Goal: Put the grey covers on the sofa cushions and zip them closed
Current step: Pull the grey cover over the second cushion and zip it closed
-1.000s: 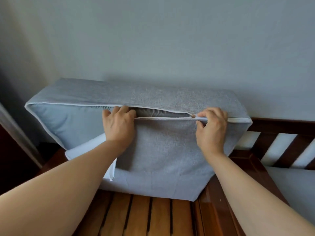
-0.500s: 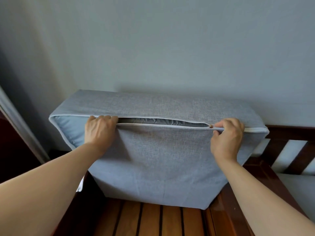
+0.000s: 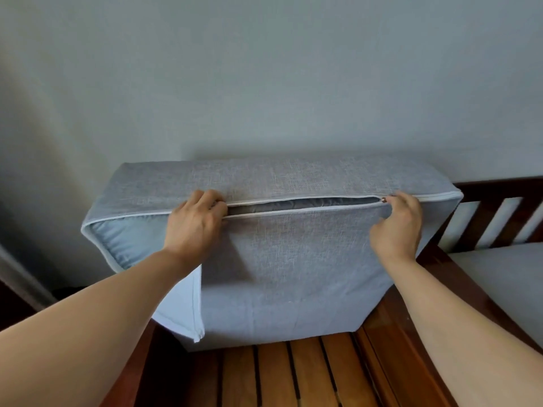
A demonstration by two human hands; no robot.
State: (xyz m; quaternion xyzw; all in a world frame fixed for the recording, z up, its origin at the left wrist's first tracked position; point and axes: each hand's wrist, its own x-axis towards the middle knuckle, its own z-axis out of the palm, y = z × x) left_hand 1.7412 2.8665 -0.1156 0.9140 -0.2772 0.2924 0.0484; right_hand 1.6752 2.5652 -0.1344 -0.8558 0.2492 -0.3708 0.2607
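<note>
One grey-covered cushion (image 3: pixel 293 259) stands on edge on the wooden slats (image 3: pixel 293 374) of a dark sofa frame (image 3: pixel 487 189), leaning back against a plain pale wall (image 3: pixel 264 83). Its zipper (image 3: pixel 302 205) runs along the upper front edge and gapes open between the two hands, showing darker lining inside; the stretch to the right of the slider (image 3: pixel 383 200) is closed. The left hand (image 3: pixel 195 223) grips the cover at the left end of the gap, fingers curled over the seam. The right hand (image 3: pixel 396 227) pinches the zipper beside the small metal slider. A loose flap of cover (image 3: pixel 188 306) hangs at the lower left. A second grey cushion (image 3: pixel 505 283) lies flat on the seat to the right. Compared with half a second ago, the left hand sits nearer the middle of the edge, and the hanging flap shows more.
</note>
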